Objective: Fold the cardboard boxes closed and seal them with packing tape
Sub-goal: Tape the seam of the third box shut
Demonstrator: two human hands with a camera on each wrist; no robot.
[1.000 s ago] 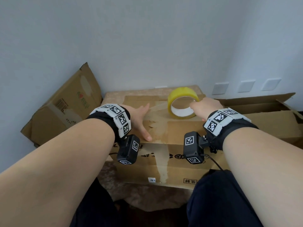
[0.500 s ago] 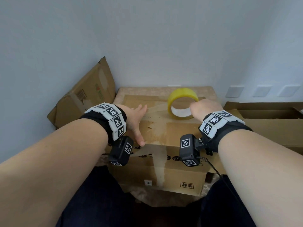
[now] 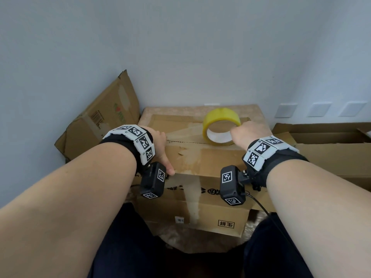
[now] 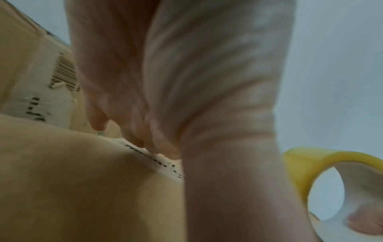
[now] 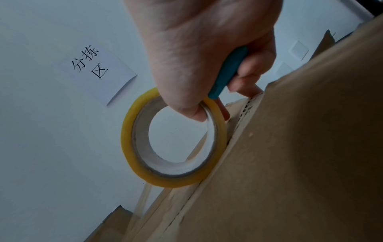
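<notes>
The closed cardboard box (image 3: 200,157) sat before you, your right hand (image 3: 247,135) gripping the tape roll (image 3: 220,125) on its seam while your flat left hand (image 3: 162,153) pressed the flaps. Mid-sealing, I'd judge; next, draw tape along the seam.

Black wristbands (image 3: 128,143) bearing white coded marker tiles

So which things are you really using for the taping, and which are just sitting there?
In use:
- yellow tape roll, held by the right hand
- teal tool in the same hand
- closed box, under the left hand

Just lying about:
- flattened cardboard against the wall
- open box on the right
</notes>
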